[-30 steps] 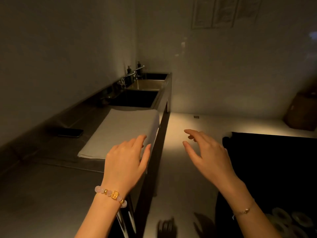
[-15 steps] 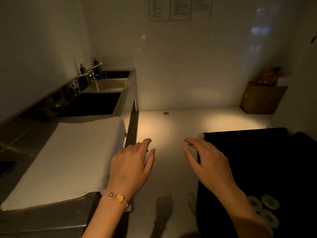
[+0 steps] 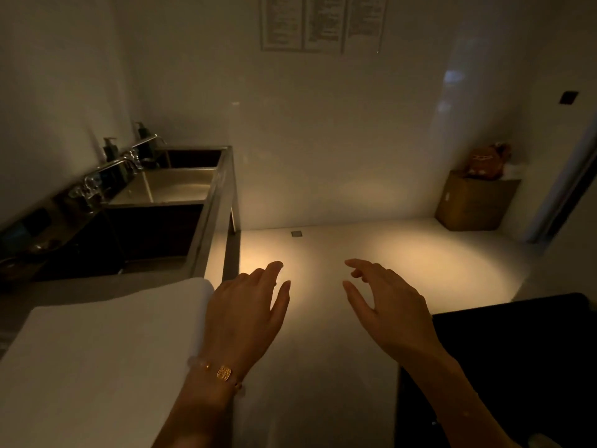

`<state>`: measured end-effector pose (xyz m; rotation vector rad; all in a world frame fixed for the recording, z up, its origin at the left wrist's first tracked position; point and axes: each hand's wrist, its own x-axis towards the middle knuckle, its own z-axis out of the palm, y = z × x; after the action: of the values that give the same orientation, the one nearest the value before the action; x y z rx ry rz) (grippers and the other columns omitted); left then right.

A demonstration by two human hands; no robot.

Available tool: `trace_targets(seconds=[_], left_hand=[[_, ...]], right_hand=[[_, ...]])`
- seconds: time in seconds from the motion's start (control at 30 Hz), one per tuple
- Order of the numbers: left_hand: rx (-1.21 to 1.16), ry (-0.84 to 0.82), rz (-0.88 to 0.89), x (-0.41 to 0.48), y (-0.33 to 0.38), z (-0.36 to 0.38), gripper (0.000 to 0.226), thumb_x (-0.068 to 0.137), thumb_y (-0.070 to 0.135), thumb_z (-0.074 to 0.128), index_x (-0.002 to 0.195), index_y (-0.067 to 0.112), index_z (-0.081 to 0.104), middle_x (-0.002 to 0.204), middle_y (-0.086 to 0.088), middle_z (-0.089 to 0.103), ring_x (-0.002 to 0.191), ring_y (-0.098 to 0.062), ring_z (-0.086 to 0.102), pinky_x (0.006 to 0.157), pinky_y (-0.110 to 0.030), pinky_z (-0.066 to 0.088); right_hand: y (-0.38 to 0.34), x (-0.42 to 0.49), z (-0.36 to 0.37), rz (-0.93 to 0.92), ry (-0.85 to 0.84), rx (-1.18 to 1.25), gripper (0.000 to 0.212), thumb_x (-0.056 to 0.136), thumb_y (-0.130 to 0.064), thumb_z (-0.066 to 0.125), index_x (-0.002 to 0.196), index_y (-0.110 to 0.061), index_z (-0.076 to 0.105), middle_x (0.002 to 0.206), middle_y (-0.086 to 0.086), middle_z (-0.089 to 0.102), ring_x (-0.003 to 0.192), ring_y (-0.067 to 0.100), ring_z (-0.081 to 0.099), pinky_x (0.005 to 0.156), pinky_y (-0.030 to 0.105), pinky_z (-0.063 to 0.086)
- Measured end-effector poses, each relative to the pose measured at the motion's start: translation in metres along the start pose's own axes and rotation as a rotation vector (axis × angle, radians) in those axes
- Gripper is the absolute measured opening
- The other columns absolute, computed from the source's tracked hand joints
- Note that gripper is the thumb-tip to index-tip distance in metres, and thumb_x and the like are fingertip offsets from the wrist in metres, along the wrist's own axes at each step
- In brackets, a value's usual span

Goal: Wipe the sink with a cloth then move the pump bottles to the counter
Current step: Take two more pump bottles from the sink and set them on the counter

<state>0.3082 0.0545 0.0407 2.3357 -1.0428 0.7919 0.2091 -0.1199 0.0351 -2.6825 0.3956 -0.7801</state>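
Back left, against the wall: two pump bottles (image 3: 110, 149) stand behind the taps (image 3: 111, 166). Sink (image 3: 176, 185) sits in front of them, middle basin lit, near basin dark. White cloth (image 3: 97, 357) lies flat on the steel desk (image 3: 80, 291), nearer than the sink. Left hand (image 3: 245, 315), bracelet (image 3: 223, 372) on wrist, is at the cloth's right edge, fingers loosely spread, holding nothing; can't tell if it touches the cloth. Right hand (image 3: 392, 305) is likewise spread and empty, over the lit floor (image 3: 323, 247). Hands apart. Brown box (image 3: 475, 202) in far right corner.
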Motion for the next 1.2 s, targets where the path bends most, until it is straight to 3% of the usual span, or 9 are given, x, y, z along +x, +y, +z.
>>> trace_targets(seconds=[0.17,0.33,0.47,0.63,0.9,1.2], left_hand=[[-0.061,-0.048,-0.071,0.041,-0.04,0.038,0.028,0.087,0.03,0.053,0.102,0.008,0.064,0.07,-0.006,0.068,0.055,-0.023,0.062,0.055,-0.034,0.048],[-0.04,-0.072,-0.112,0.085,-0.075,0.084,0.03,0.086,0.026,0.054,0.107,0.006,0.063,0.074,-0.008,0.069,0.061,-0.025,0.064,0.058,-0.039,0.051],[0.031,-0.044,-0.143,0.13,-0.101,0.134,0.034,0.079,0.033,0.053,0.102,0.01,0.064,0.07,-0.004,0.069,0.056,-0.021,0.065,0.051,-0.037,0.054],[0.037,-0.062,-0.169,0.215,-0.124,0.191,0.033,0.088,0.034,0.052,0.113,0.013,0.061,0.081,-0.002,0.07,0.064,-0.019,0.065,0.063,-0.035,0.052],[0.104,0.047,-0.13,0.323,-0.173,0.278,0.03,0.073,0.027,0.058,0.094,0.005,0.066,0.066,-0.007,0.068,0.051,-0.02,0.064,0.049,-0.036,0.052],[0.056,0.002,-0.183,0.416,-0.256,0.373,0.045,0.086,0.042,0.035,0.103,0.011,0.063,0.072,-0.003,0.068,0.056,-0.017,0.063,0.055,-0.033,0.052]], right_hand=[[0.01,0.064,0.036,-0.026,-0.007,-0.007,0.047,0.084,-0.05,0.037,0.125,-0.031,0.049,0.114,-0.009,0.063,0.103,0.008,0.058,0.08,0.02,0.042],[0.034,0.138,0.077,-0.121,0.03,-0.023,0.041,0.087,-0.047,0.04,0.116,-0.023,0.057,0.1,-0.003,0.07,0.087,0.014,0.066,0.066,0.027,0.053],[0.063,0.205,0.112,-0.126,0.037,0.028,0.038,0.086,-0.043,0.047,0.117,-0.023,0.056,0.102,-0.002,0.069,0.089,0.015,0.066,0.069,0.029,0.053],[0.103,0.303,0.143,-0.143,0.036,0.081,0.045,0.085,-0.048,0.042,0.118,-0.021,0.057,0.106,0.0,0.069,0.093,0.017,0.066,0.075,0.033,0.055],[0.142,0.43,0.19,-0.194,0.007,0.088,0.057,0.082,-0.055,0.028,0.12,-0.023,0.056,0.108,-0.002,0.068,0.096,0.015,0.064,0.076,0.028,0.049],[0.177,0.553,0.274,-0.167,-0.036,0.08,0.046,0.084,-0.05,0.036,0.116,-0.023,0.057,0.1,-0.004,0.069,0.089,0.015,0.066,0.07,0.027,0.051]])
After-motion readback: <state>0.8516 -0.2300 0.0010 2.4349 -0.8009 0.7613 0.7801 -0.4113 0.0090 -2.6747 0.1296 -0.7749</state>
